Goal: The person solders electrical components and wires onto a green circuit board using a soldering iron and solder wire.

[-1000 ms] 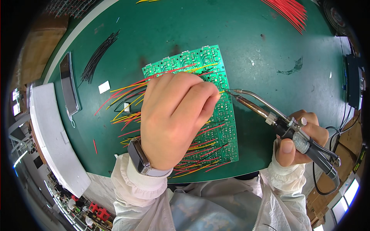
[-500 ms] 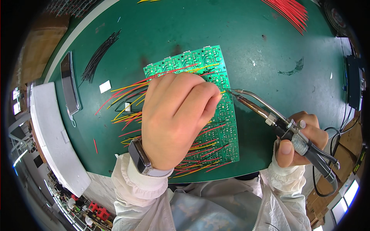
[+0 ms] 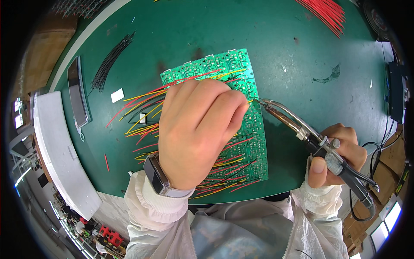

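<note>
A green circuit board panel [image 3: 252, 125] lies on the table, with many red, yellow and black wires standing out to its left and across it. Over its middle is my left hand [image 3: 200, 121], thumb and forefinger pinched on a yellow wire [image 3: 250, 101] whose end meets the board near its right edge. My right hand [image 3: 340, 151] grips a soldering iron [image 3: 315, 144] with a thin metal solder-feed tube [image 3: 286, 108] fixed along it. The iron's tip is at the wire's end, by the board's right edge. My left hand hides much of the panel.
Black wires [image 3: 113, 60] lie in a bundle at the upper left, beside a phone [image 3: 77, 93]. Red wires [image 3: 323, 15] are heaped at the far right. A white foam strip [image 3: 60, 155] runs along the left edge. A small white square [image 3: 117, 96] lies left of the panel.
The soldering iron has shifted very slightly, its tip staying near the yellow wire's end. The panel and my left hand have barely moved.
</note>
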`<state>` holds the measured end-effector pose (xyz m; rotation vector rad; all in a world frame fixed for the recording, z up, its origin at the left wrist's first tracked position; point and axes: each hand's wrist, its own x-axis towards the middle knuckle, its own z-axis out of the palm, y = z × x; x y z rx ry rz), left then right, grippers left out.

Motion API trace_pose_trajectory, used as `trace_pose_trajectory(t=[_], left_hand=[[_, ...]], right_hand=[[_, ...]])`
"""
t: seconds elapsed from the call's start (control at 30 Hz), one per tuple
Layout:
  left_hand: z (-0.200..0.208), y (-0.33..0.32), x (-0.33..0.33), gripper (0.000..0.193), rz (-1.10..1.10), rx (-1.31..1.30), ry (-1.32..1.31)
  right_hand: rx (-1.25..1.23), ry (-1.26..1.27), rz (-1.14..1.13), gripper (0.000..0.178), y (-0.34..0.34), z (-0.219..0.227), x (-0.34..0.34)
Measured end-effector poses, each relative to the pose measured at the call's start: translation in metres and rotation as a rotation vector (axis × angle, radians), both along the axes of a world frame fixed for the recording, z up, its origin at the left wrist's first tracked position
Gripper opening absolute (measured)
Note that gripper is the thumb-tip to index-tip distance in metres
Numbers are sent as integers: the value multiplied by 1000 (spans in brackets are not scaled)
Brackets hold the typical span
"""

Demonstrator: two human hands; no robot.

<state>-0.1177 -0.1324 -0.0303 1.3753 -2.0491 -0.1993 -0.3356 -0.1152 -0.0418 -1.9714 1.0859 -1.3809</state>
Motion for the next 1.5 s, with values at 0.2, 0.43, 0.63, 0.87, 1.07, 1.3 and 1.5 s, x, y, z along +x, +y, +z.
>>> trace_pose_trajectory(t=[0.2, 0.43, 0.63, 0.87, 1.07, 1.3, 1.5], left_hand=[[0, 0, 1, 21, 3, -6, -12], [1, 1, 1, 19, 3, 0, -30], [1, 1, -1, 18, 12, -1, -20], [1, 1, 0, 17, 11, 5, -25], [2, 0, 1, 18, 5, 0, -37], [25, 3, 5, 20, 43, 104, -22], [42, -68, 24, 18, -94, 103, -242]], right_hand=[[13, -33, -1, 45, 1, 2, 3], [16, -29, -16, 45, 3, 0, 2], [-16, -31, -23, 47, 3, -1, 1], [-3, -23, -31, 47, 4, -1, -2], [-7, -29, -34, 47, 3, 0, -1], [-51, -69, -25, 44, -1, -1, -1], [-43, -79, -94, 41, 5, -8, -11]])
